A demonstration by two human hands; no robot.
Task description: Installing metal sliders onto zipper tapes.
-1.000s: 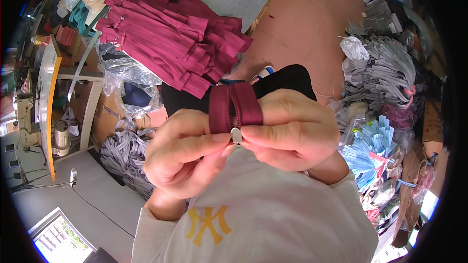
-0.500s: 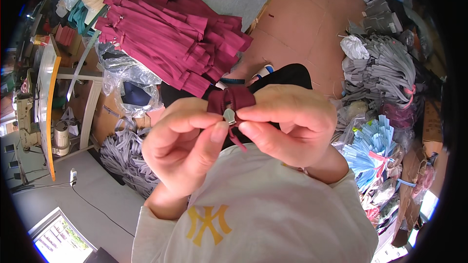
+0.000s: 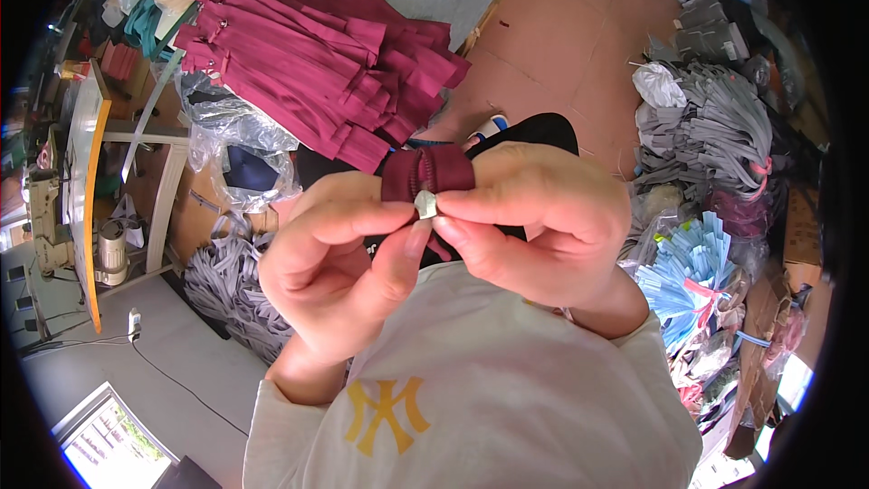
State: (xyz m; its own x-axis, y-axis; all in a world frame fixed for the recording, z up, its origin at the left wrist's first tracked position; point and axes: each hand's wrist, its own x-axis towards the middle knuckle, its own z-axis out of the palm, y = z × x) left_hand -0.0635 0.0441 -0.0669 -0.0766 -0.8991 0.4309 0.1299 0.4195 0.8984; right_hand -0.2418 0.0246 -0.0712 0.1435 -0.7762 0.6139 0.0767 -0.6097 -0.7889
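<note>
Zip [image 3: 422, 172], maroon, one: bent in a loop between the hands, mid-scene, over the lap. Silvery metal piece [image 3: 425, 206], one: at the near end of the zip; whether it is threaded on cannot be told.

Left hand [image 3: 317, 254]: thumb and forefinger pinched at the metal piece's left side. Right hand [image 3: 543, 208]: same pinch, right side; other fingers curled.

Step in hand, as judged: fingertip work on the metal piece and zip end. Next move, as judged, calls for a steady pinch and both hands kept level.

Maroon strips [image 3: 317, 63], a heap: far left, on the grey table [image 3: 453, 9]. Grey bundle [image 3: 724, 127]: far right. Blue bundle [image 3: 692, 263]: right, nearer.
</note>
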